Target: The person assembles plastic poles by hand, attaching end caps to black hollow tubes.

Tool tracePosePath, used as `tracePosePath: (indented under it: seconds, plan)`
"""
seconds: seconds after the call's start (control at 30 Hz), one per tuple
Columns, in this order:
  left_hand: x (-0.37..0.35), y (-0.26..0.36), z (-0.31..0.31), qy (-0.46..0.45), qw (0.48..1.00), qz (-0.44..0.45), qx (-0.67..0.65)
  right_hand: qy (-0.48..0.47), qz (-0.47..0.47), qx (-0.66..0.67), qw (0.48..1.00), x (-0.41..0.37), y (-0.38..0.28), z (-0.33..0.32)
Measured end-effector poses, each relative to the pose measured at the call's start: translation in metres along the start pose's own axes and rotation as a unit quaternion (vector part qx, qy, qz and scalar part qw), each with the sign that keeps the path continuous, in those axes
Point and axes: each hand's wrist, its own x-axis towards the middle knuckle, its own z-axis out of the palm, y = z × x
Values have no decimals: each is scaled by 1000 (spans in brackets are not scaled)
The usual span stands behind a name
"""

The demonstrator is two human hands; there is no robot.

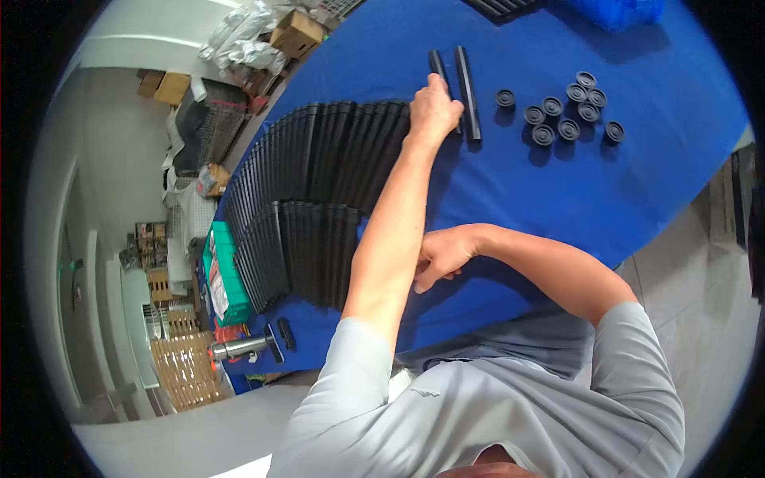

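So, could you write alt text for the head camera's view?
A person's left hand is on one of two black rods on a blue cloth, the right hand curled nearer the body. Round pieces lie to the right, rows of rods to the left.

Left hand (435,110) hides part of a black tube (439,67) — blue bundle (621,12) cut off above.

Ten round black caps (568,129) upper right, two separate black tubes (468,95) upper centre, one green bin (231,277) left, packed tubes (319,151) centre left too dense to count
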Motion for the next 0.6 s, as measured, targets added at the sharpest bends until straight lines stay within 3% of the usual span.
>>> tracePosePath:
  seconds: [0.1, 0.17, 0.2, 0.27, 0.3, 0.37, 0.4, 0.53, 0.57, 0.6]
  plan:
    - [-1, 0, -8, -3, 1000, -12, -12, 0, 0, 4, 1000, -2, -4, -3]
    - [-10, -12, -15, 14, 995, -36, -95, 25, 11, 17, 999, -7, -11, -9]
    - [-21, -17, -24, 23, 978, -46, -204, 45, 26, 25, 998, -9, -15, -12]
    - [-56, -19, -46, 39, 906, -58, -418, 95, 33, 57, 993, -8, -8, -16]
    - [-81, -15, -61, 67, 844, -45, -530, 118, 27, 59, 991, -10, -11, -19]
    - [-129, -19, -92, 61, 772, -45, -632, 178, 11, 86, 980, -11, -11, -21]
    - [-160, -19, -102, 82, 706, -67, -700, 188, -2, 107, 976, -11, -11, -22]
    - [-261, -46, -94, 100, 579, -93, -804, 163, -55, 97, 980, -18, -27, -18]
    - [-286, -45, -86, 124, 551, -138, -814, 150, -74, 88, 982, -20, -29, -17]
    - [-309, -47, -78, 129, 490, -223, -833, 136, -93, 80, 983, -20, -29, -15]
